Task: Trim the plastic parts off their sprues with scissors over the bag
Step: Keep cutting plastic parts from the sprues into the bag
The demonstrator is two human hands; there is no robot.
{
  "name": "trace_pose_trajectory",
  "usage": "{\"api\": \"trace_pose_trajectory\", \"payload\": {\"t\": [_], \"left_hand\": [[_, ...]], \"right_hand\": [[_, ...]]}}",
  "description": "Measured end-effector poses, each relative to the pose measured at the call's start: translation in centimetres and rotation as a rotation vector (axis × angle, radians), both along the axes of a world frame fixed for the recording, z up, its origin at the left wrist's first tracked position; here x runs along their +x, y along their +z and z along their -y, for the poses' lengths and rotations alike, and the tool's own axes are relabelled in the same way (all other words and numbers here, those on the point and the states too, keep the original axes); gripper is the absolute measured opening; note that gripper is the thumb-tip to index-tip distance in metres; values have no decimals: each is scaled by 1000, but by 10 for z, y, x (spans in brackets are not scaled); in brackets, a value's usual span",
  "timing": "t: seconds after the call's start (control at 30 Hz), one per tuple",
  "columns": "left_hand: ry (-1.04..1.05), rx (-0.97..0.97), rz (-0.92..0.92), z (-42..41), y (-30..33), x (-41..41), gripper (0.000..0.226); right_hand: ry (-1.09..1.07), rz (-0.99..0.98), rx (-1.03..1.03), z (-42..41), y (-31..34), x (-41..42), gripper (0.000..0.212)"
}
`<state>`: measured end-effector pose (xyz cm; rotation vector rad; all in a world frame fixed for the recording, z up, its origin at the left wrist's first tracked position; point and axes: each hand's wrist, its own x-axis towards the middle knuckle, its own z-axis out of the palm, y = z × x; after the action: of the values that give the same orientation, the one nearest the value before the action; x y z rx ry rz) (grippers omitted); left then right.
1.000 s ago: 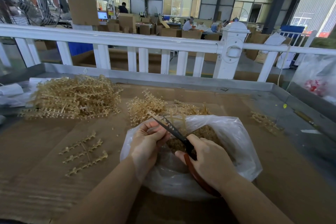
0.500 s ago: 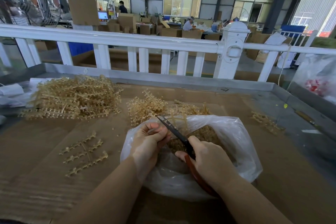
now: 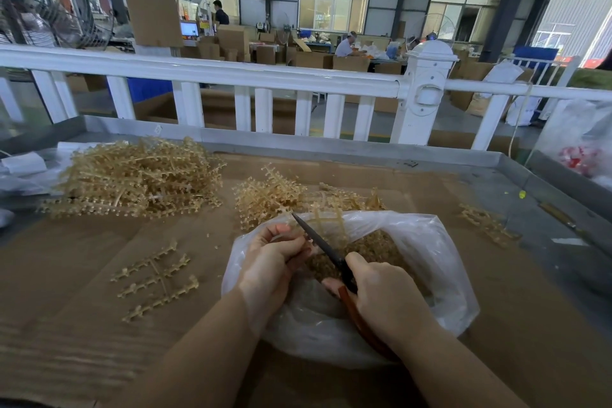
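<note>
A clear plastic bag (image 3: 440, 275) lies open on the cardboard-covered table, with tan trimmed parts (image 3: 377, 248) heaped inside. My left hand (image 3: 271, 262) grips a tan sprue frame (image 3: 326, 222) over the bag's left rim. My right hand (image 3: 387, 295) grips the scissors (image 3: 318, 242) by their reddish-brown handles. The dark blades point up and left, and their tips lie against the sprue beside my left fingers. Whether the blades are apart or together I cannot tell.
A big pile of untrimmed sprues (image 3: 132, 179) lies at the back left, a smaller pile (image 3: 268, 192) behind the bag. One sprue frame (image 3: 155, 278) lies flat left of the bag, another (image 3: 486, 225) to the right. A white railing (image 3: 298, 79) borders the far edge.
The scissors have slid a little up along the sprue, and my left hand has shifted the sprue slightly. The bag and the piles have stayed put.
</note>
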<state>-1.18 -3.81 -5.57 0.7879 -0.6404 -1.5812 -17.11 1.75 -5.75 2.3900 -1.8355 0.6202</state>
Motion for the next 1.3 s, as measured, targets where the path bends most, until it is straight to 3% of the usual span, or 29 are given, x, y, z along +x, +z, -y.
{"api": "trace_pose_trajectory", "payload": {"t": [0.23,0.43,0.7,1.3], "left_hand": [[-83,-24,27,-2,1,0,36],[-132,-29,11,-4,3,1,23],[-71,27,57,-1,0,-1,12],[-66,21,62,1,-1,1,21]], "right_hand": [[-11,216,-124,0,7,4,31],[-69,111,-73,2,0,10,33],[-69,200,-78,1,-2,7,31],[-55,49,-52,-5,2,7,41]]}}
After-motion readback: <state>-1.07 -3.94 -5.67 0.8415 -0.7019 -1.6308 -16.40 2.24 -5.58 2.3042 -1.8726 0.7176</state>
